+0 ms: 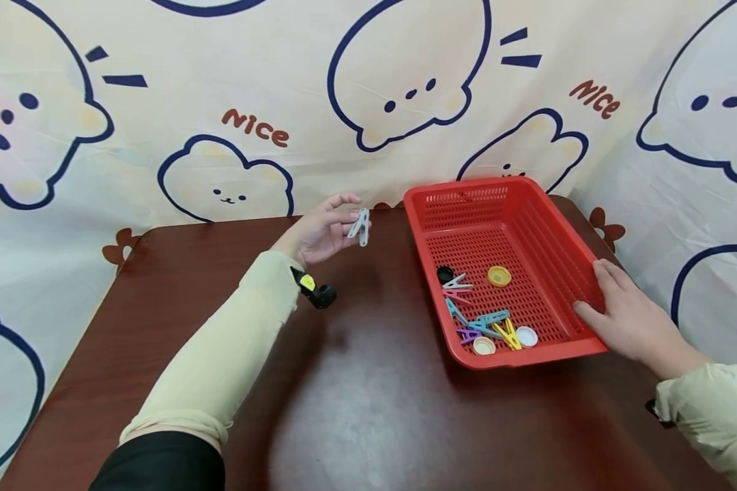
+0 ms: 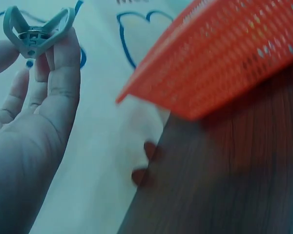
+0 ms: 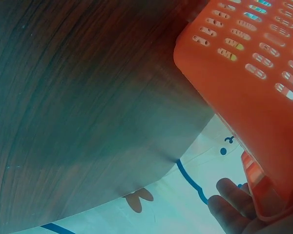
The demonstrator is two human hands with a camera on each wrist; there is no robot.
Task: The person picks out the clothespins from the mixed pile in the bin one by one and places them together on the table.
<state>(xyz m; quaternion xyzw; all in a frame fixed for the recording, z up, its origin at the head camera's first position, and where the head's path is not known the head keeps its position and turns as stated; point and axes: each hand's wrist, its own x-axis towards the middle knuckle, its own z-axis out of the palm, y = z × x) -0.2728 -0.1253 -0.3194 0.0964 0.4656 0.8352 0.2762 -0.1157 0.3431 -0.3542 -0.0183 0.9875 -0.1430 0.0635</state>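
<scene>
My left hand (image 1: 324, 230) pinches a pale grey clothespin (image 1: 360, 226) between thumb and fingers above the far part of the table. In the left wrist view the clothespin (image 2: 36, 33) shows its spring, with its two arms spread in a V. My right hand (image 1: 629, 320) grips the right rim of a red plastic basket (image 1: 565, 351), thumb over the inner side. Several clothespins lie in the basket, among them a yellow one (image 1: 508, 335), a purple one (image 1: 469, 335) and a pink one (image 1: 457, 294). Fingers of the right hand (image 3: 232, 207) show beside the rim in the right wrist view.
Round caps also lie in the basket: a yellow one (image 1: 499, 276), a black one (image 1: 445, 274), a white one (image 1: 527, 336) and a cream one (image 1: 484, 346). Beneath is a dark brown wooden table (image 1: 368, 409). A cartoon-print cloth (image 1: 319, 82) hangs behind it.
</scene>
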